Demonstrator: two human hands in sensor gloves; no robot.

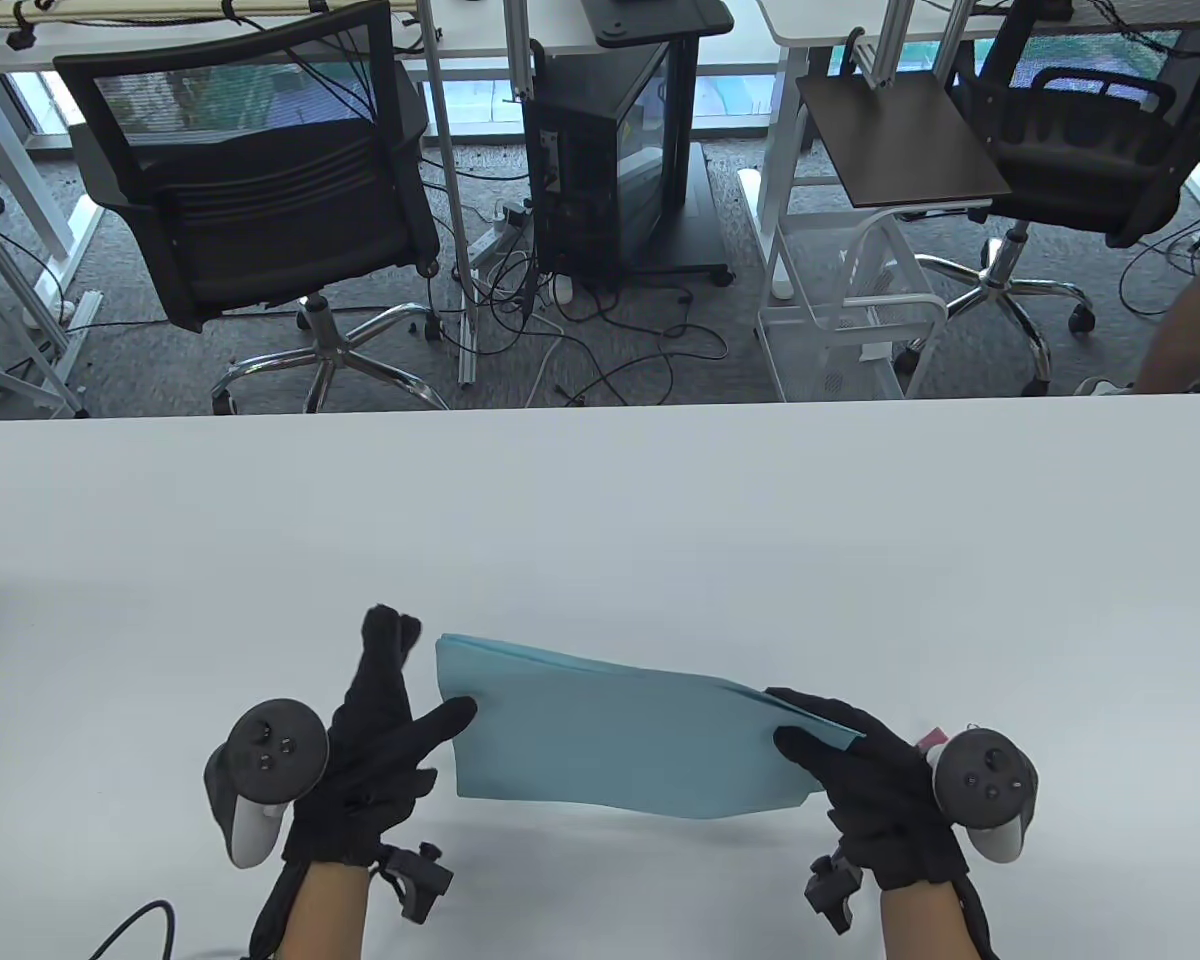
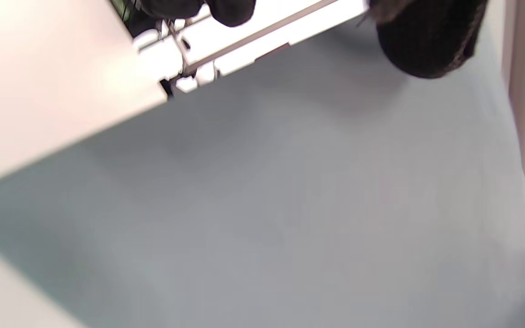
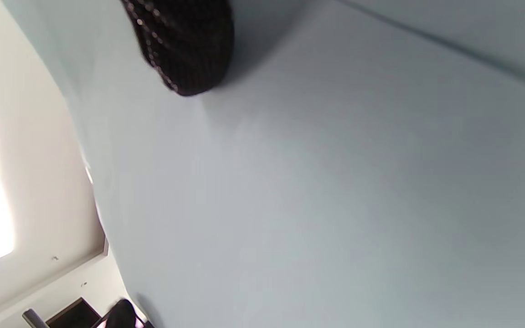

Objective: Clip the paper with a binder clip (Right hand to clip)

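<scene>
My left hand (image 1: 365, 765) and right hand (image 1: 875, 790) each pinch an end of the blue paper (image 1: 610, 740), lifted over the table's (image 1: 600, 520) near edge. No clip shows on the paper; a pink bit (image 1: 932, 741) by my right hand may be the clip, so clipping remains.

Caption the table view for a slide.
Both gloved hands, left hand and right hand, hold blue paper above white table.

The paper (image 1: 620, 735) sits near the surface (image 1: 600, 500) edge at 6 o'clock, between the hands: left hand (image 1: 360, 760) at its 9 o'clock end, right hand (image 1: 880, 790) at its 3 o'clock end. Chairs (image 1: 260, 190) stand beyond at 12 o'clock.
</scene>
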